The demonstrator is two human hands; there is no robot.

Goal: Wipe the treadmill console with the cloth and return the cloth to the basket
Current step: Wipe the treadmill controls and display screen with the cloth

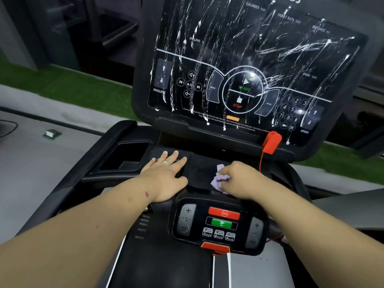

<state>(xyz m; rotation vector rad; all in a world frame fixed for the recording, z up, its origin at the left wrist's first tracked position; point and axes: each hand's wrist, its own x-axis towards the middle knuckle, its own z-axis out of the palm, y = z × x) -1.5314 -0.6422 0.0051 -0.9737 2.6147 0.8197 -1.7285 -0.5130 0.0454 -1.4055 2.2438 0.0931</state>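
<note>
Your right hand (242, 176) grips the bunched lilac cloth (218, 179) against the black tray below the foam-streaked treadmill console (249, 65), while your left hand (166, 175) rests flat, fingers straight, just beside it

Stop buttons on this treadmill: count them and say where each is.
2. One STOP button in the lower half of the streaked screen's circle; one red Stop button atop the small lower keypad. Others may be hidden.
</note>
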